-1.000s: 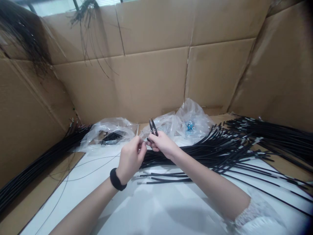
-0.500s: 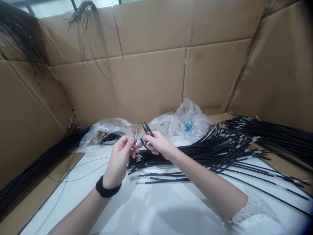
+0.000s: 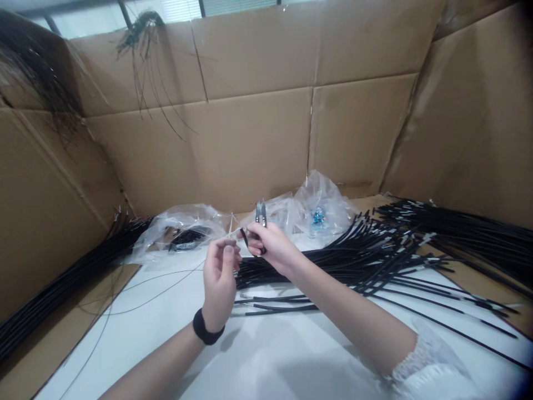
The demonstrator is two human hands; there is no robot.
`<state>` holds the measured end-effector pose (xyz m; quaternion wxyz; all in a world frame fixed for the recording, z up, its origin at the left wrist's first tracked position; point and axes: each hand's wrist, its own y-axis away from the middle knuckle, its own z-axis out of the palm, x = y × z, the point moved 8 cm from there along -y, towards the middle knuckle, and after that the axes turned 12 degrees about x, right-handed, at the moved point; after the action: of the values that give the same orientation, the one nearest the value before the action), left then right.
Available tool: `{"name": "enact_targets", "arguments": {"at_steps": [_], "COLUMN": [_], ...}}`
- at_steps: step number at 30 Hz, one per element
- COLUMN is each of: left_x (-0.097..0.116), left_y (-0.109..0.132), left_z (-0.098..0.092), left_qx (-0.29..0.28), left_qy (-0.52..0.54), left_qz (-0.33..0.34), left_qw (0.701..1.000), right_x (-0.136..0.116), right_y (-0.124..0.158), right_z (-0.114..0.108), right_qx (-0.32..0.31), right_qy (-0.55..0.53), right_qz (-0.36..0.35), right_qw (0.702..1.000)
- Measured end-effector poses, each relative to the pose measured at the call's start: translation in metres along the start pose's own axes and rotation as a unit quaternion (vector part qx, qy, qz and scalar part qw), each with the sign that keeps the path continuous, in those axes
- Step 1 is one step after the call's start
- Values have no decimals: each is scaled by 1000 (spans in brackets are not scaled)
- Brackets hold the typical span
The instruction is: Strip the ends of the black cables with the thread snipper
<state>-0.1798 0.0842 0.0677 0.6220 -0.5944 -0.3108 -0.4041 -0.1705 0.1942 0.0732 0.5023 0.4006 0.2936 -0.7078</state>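
My right hand [image 3: 272,248] is closed round a pair of small black thread snips [image 3: 260,214], their blades pointing up. My left hand [image 3: 221,272], with a black band on its wrist, pinches the end of a thin wire [image 3: 232,225] that sticks up beside the snips. Both hands meet above the white table [image 3: 137,328], just in front of a pile of black cables [image 3: 375,255] with silver tips.
Clear plastic bags [image 3: 187,230] lie behind the hands, one with blue parts [image 3: 318,215]. A second bundle of black cables [image 3: 54,294] runs along the left. Thin loose wires [image 3: 137,289] cross the table. Cardboard walls [image 3: 250,128] enclose the bench.
My left hand drew away to the left, then came back with its fingers turned upward. The snips tilted left and returned upright, blades closer together.
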Motion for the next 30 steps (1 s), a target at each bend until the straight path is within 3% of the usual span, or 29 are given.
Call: {"name": "enact_targets", "arguments": {"at_steps": [3,6,9,11,13,16,19,22,25,30], "left_x": [2,1,-1,-1,1,6,9,8,10,14], "left_y": [-1,-6,-13,-15,-15,-12,-11,-12,-10,-8], "left_z": [7,15,17,20,25,33,33,31,29,27], "left_qx": [27,44,65,44,-2,-71,-83,-71,-64,-63], "left_qy": [-26,-26,9,26,57,93,77,52,35,25], "left_qz": [54,64,38,12,-15,-37,-35,-50,-56,-57], "left_qw": [998,997,997,999,998,992,993,995,996,996], "right_x": [-3,-4,-6,-13,-28,-62,-83,-84,-78,-71], "right_y": [1,4,4,2,-3,-6,6,24,33,32], "right_z": [-2,1,1,-4,-16,-34,-35,-25,-19,-14], "right_qx": [21,16,-2,-12,3,47,22,-37,-52,-57], "right_qy": [-52,-70,-9,89,217,397,475,521,565,572], "right_qz": [-6,-4,8,2,-48,-169,-240,-243,-234,-225], "right_qw": [998,997,1000,996,975,901,846,817,790,787]}}
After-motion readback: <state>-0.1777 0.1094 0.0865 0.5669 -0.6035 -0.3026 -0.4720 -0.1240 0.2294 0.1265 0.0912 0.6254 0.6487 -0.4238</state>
